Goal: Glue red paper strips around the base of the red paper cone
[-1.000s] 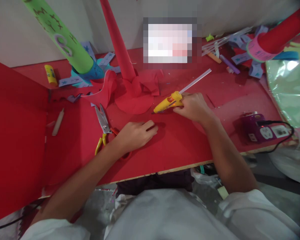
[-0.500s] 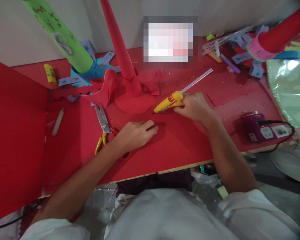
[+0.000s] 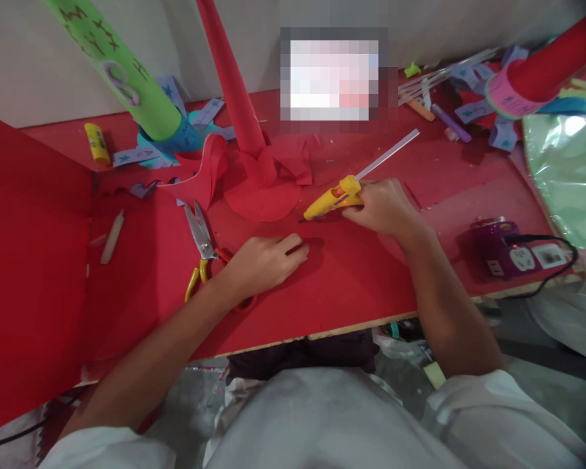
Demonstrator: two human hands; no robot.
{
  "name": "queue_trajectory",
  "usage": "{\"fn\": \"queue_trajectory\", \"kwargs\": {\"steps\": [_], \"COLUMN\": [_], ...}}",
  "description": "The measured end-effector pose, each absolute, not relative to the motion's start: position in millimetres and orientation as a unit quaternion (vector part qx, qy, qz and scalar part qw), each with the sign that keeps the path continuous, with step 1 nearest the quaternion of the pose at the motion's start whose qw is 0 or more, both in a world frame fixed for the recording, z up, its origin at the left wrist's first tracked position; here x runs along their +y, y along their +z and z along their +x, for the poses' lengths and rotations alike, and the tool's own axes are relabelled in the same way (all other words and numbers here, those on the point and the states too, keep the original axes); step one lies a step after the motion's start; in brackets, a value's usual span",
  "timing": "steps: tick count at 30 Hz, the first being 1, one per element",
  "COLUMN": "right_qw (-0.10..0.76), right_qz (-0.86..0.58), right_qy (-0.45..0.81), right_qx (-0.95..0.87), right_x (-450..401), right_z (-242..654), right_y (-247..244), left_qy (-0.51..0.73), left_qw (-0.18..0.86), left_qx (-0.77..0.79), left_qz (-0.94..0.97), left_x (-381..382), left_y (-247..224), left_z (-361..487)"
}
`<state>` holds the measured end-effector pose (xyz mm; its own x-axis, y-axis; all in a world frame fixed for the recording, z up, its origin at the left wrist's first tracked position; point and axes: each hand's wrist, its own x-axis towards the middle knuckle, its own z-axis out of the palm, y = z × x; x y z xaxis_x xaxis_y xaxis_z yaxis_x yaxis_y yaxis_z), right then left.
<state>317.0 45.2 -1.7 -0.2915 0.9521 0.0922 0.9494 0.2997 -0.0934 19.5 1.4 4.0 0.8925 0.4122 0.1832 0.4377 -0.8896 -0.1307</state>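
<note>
My right hand (image 3: 385,205) is wrapped round the handle of a yellow hot glue gun (image 3: 334,197). Its nozzle points left and down toward the tabletop, and a clear glue stick (image 3: 389,154) juts from its back end. Left of it, my left hand (image 3: 273,260) rests low over the table with curled fingers; whatever they may hold is hidden. Beneath my left wrist lie scissors (image 3: 202,238) and a tool with red-orange handles, partly covered. Just beyond both hands stands a red paper tube (image 3: 237,91) on a round red paper base (image 3: 264,202), with curled red strips around it.
A green tube (image 3: 146,98) with lettering stands at the back left near a yellow glue stick tube (image 3: 97,144). A pale marker-like stick (image 3: 112,238) lies left. Right are a purple box with a cable (image 3: 505,251), a red tube (image 3: 557,58) and shiny green wrap (image 3: 566,189).
The glue gun and my right hand have shifted very slightly to the right. My left hand stays in place.
</note>
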Motion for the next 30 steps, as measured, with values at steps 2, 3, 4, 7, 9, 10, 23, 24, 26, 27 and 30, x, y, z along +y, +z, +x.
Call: {"fn": "queue_trajectory", "kwargs": {"steps": [2, 3, 4, 7, 9, 10, 23, 24, 26, 27, 30], "right_qw": [0.064, 0.064, 0.064, 0.064, 0.063, 0.064, 0.061, 0.060, 0.059, 0.060, 0.062], "right_qz": [-0.595, -0.596, -0.597, -0.601, -0.603, -0.603, -0.601, -0.600, -0.598, -0.597, -0.599], "right_qy": [0.010, 0.011, 0.013, 0.017, 0.017, 0.018, 0.024, 0.020, 0.012, 0.010, 0.008], "right_qx": [-0.801, -0.800, -0.800, -0.797, -0.795, -0.795, -0.797, -0.797, -0.799, -0.800, -0.799], "right_x": [45.0, 45.0, 45.0, 45.1, 45.3, 45.5, 47.3, 47.4, 47.5, 47.5, 47.6], "right_z": [316.9, 316.9, 317.0, 317.4, 317.8, 318.1, 324.2, 324.8, 325.9, 326.3, 327.3], "right_y": [-1.0, -0.6, -0.2, 0.8, 1.3, 1.5, 2.1, 1.5, 0.2, -0.4, -1.1], "left_qy": [-0.076, -0.075, -0.075, -0.076, -0.070, -0.065, -0.045, -0.045, -0.047, -0.049, -0.053], "left_qw": [0.082, 0.080, 0.078, 0.077, 0.074, 0.071, 0.041, 0.041, 0.049, 0.054, 0.062], "left_qx": [-0.218, -0.219, -0.220, -0.220, -0.221, -0.222, -0.230, -0.231, -0.231, -0.230, -0.227], "left_qz": [-0.970, -0.970, -0.969, -0.969, -0.970, -0.970, -0.971, -0.971, -0.971, -0.970, -0.971], "left_x": [1.3, 1.4, 1.4, 1.5, 1.6, 1.6, 1.4, 1.3, 1.2, 1.1, 1.2], "left_y": [4.1, 4.1, 4.1, 3.9, 3.8, 3.9, 4.1, 3.9, 3.5, 3.3, 3.1], "left_z": [19.4, 19.3, 19.3, 19.3, 19.3, 19.3, 19.0, 19.0, 18.9, 18.8, 18.4]}}
